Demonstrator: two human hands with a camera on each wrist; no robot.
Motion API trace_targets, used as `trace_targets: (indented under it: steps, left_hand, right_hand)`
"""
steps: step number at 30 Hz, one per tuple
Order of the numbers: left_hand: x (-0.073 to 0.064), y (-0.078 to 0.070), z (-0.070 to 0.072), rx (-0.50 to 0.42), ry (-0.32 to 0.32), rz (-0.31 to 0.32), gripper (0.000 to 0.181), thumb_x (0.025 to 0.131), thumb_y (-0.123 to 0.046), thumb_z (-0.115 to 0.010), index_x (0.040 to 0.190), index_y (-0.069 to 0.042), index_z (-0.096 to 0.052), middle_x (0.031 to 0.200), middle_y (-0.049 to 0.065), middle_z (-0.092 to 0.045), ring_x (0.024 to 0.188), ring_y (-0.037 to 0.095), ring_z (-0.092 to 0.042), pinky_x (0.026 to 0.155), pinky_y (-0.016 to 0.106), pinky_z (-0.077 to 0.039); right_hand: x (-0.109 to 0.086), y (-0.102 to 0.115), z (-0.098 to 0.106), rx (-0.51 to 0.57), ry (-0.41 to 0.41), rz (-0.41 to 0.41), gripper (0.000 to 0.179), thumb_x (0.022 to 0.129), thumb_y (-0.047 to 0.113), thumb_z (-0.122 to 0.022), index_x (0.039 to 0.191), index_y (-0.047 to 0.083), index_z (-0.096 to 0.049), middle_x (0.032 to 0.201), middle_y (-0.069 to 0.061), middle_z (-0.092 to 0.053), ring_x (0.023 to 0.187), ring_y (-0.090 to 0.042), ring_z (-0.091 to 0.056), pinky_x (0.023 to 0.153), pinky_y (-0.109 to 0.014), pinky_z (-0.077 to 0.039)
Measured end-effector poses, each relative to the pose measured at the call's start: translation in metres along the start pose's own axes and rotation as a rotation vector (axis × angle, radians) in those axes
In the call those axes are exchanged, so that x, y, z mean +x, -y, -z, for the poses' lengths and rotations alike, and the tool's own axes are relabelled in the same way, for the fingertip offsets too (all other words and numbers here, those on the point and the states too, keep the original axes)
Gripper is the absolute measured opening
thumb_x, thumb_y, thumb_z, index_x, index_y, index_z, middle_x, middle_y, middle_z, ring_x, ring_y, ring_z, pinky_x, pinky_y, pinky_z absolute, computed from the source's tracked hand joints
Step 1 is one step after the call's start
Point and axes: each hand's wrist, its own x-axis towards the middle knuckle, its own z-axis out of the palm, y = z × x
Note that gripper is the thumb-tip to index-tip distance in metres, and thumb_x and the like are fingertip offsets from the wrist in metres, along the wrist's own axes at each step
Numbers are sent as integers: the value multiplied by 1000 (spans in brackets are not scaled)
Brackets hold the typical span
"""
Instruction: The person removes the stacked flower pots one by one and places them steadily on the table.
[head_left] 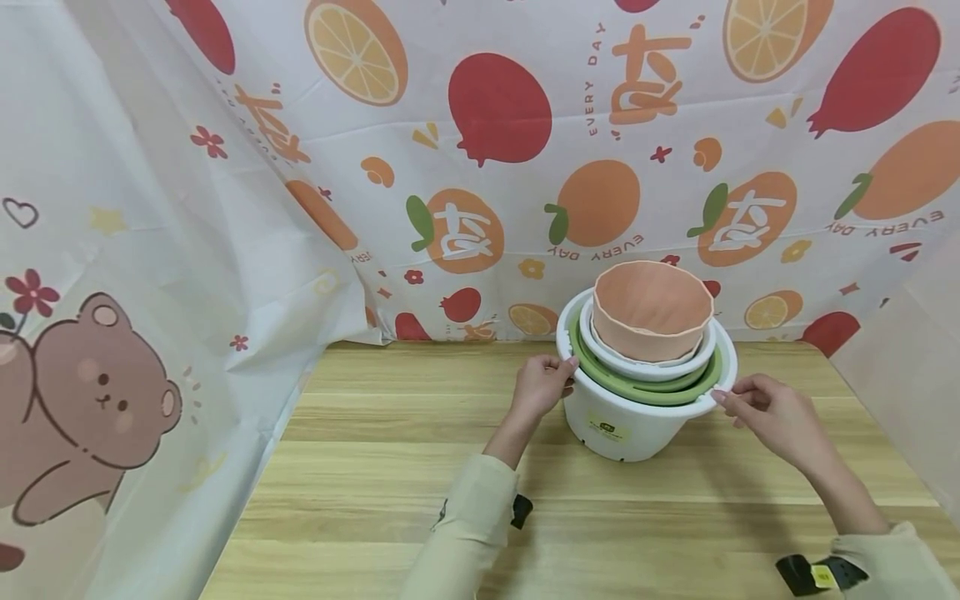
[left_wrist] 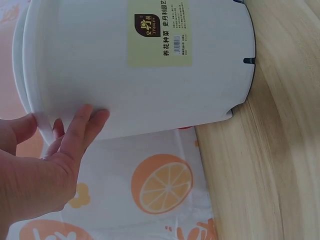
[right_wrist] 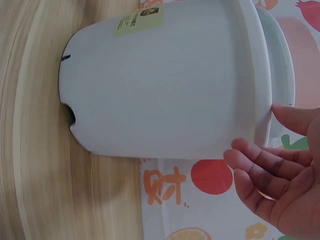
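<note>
A large white flower pot [head_left: 637, 437] stands upright on the wooden table, with a yellow label [left_wrist: 160, 37] on its side. Nested inside it are a green pot [head_left: 655, 398], a smaller white pot [head_left: 708, 356] and, on top, a peach-coloured pot [head_left: 652, 340] with a faceted rim. My left hand [head_left: 542, 385] pinches the big pot's rim on the left, thumb on top and fingers below along the outer wall. On the opposite side, my right hand [right_wrist: 280, 170] holds the same rim between thumb and fingertips.
The wooden table [head_left: 360, 467] extends to the left and in front of the pots. A fruit-printed cloth [head_left: 420, 167] hangs close behind them. Another cloth with a bear print [head_left: 112, 400] hangs at the left. Dark straps [head_left: 821, 575] are around the wrists.
</note>
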Motion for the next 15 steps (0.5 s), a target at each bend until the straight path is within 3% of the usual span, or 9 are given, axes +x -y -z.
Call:
trace_targets:
  steps: [7, 15]
  left_hand:
    - [0, 0, 0, -8, -4, 9, 28, 90, -24, -60, 91, 4, -63, 81, 10, -62, 74, 18, -65, 66, 24, -54]
    - [-1, 1, -1, -27, -5, 18, 28, 90, -24, -59, 92, 4, -63, 83, 10, -62, 74, 17, -65, 66, 24, -54]
  right_hand:
    - [3, -1, 11, -17, 27, 76, 29, 88, 26, -62, 96, -2, -60, 73, -3, -60, 60, -8, -53, 48, -23, -44]
    - [16, 7, 32, -56, -14, 192, 24, 84, 19, -67, 96, -1, -63, 83, -8, -64, 68, 1, -55, 54, -17, -48]
